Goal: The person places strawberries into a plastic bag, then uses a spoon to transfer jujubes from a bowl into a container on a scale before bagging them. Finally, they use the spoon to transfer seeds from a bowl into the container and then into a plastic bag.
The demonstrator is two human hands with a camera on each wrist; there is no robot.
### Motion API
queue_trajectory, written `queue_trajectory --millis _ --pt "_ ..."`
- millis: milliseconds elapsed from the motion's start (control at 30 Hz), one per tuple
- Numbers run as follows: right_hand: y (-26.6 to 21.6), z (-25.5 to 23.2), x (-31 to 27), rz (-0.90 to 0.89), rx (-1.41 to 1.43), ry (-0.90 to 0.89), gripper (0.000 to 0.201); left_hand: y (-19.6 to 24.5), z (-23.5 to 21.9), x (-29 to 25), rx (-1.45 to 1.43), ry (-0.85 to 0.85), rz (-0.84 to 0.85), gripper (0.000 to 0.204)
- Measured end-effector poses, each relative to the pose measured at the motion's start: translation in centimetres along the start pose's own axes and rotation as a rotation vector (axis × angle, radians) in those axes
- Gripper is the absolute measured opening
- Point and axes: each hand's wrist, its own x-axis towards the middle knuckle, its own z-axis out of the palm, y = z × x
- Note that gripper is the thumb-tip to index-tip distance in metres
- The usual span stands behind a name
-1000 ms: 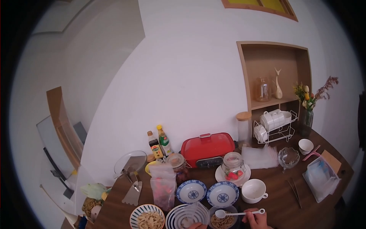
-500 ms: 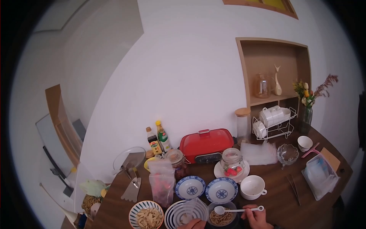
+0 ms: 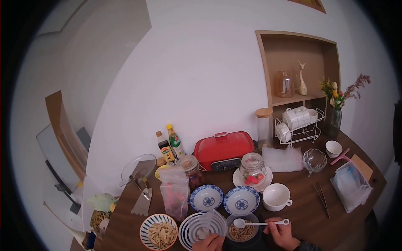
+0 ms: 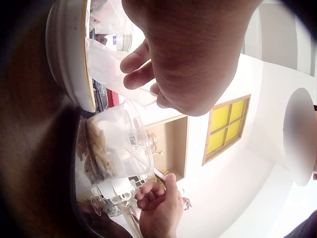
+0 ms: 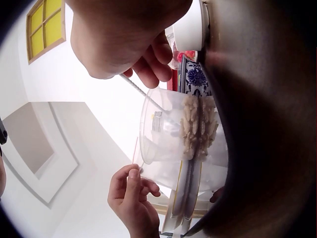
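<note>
My left hand (image 3: 209,242) pinches the edge of a clear plastic bag (image 3: 207,219) over a bowl with dark rings (image 3: 183,239). In the left wrist view, the bag (image 4: 106,64) hangs from its fingertips. The handle of a white spoon (image 3: 257,224) is gripped by my right hand (image 3: 282,235); a hole shows at the handle's end. The spoon's head is over a clear plastic tub (image 3: 256,218) with brown dried strips (image 3: 243,233) at its bottom. The right wrist view shows the strips (image 5: 198,124) through the tub's wall.
Left stands a striped bowl (image 3: 142,228) of pale dried slices. Behind are two blue-and-white bowls (image 3: 206,198), a white cup (image 3: 276,196), a bag of red pieces (image 3: 175,201), glass jars (image 3: 253,165) and a red electric cooker (image 3: 224,148). Tweezers (image 3: 321,201) lie to the right.
The head view has tilted down, so the table appears higher and more of both hands shows. The spoon stays over the tub, and the left hand keeps its pinch on the bag.
</note>
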Motion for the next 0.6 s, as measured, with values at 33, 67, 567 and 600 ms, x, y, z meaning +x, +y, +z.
queue_trajectory --millis 33,67,567,600 --pt "0.14 0.01 0.04 -0.001 0.0 -0.002 0.016 0.1 -0.07 0.16 -0.012 0.007 -0.001 0.014" --pt "0.34 0.0 0.03 -0.015 -0.005 -0.004 0.016 0.15 -0.13 0.27 -0.023 0.013 -0.002 0.014" --pt "0.62 -0.23 0.11 -0.081 -0.059 -0.015 0.015 -0.13 -0.01 0.58 -0.045 -0.001 -0.025 0.011" --pt "0.65 -0.25 0.17 -0.098 -0.052 -0.014 0.015 -0.15 0.04 0.61 -0.046 -0.003 -0.028 0.011"
